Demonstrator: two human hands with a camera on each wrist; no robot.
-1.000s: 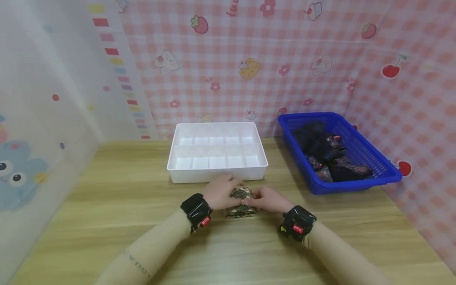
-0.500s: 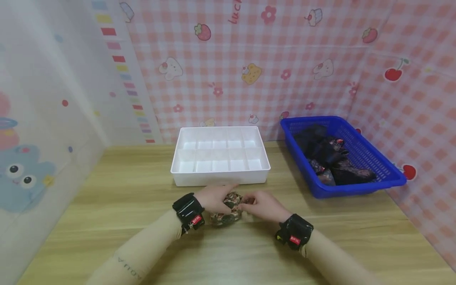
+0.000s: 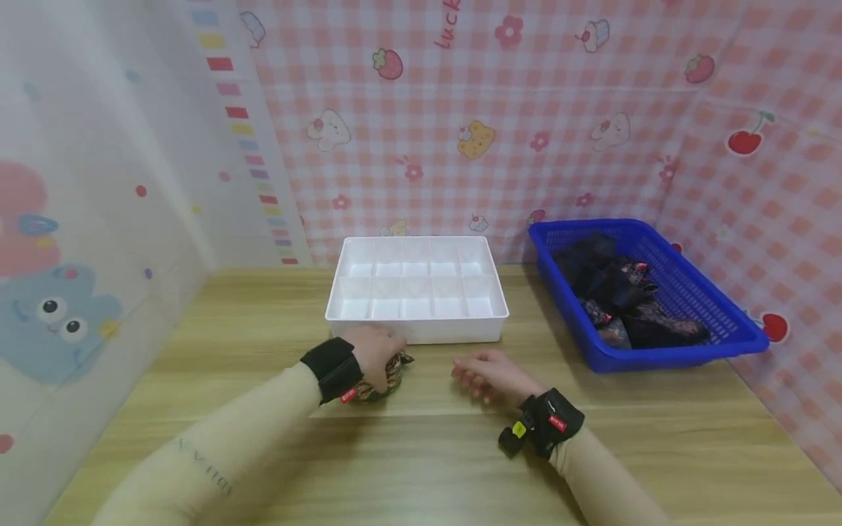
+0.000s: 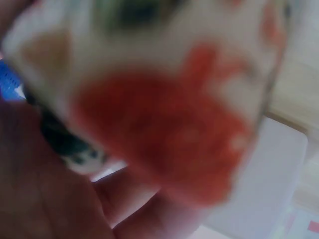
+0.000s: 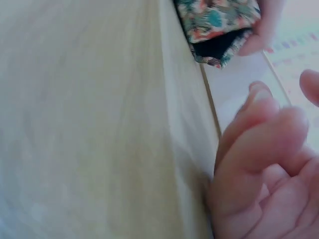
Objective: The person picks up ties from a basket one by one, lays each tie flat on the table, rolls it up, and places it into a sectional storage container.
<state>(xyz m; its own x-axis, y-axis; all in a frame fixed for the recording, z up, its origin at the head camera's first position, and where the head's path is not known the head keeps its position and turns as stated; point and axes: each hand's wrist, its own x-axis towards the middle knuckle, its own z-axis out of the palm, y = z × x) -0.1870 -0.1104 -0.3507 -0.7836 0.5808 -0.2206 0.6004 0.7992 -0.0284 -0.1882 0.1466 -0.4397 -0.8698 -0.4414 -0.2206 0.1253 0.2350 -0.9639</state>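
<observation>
My left hand [image 3: 372, 352] grips a folded floral-patterned cloth [image 3: 395, 374] in front of the white divided box. In the left wrist view the cloth [image 4: 164, 124] fills most of the picture, blurred, with red and green shapes on a cream ground. The right wrist view shows one end of the cloth [image 5: 219, 22] with a dark opening and a pointed corner. To the right of it, my right hand [image 3: 495, 374] is apart from the cloth and holds nothing. Its fingers [image 5: 249, 154] are loosely bent.
A white box [image 3: 421, 332] with two rows of compartments stands behind the hands. At the right, a blue plastic basket [image 3: 684, 359] contains dark, partly patterned fabric pieces [image 3: 618, 292]. The wooden table [image 3: 421, 460] meets patterned wall sheets at the back and sides.
The cloth was between both hands. My right hand has let go of it, and the left has moved it to the left. The head view has shifted slightly.
</observation>
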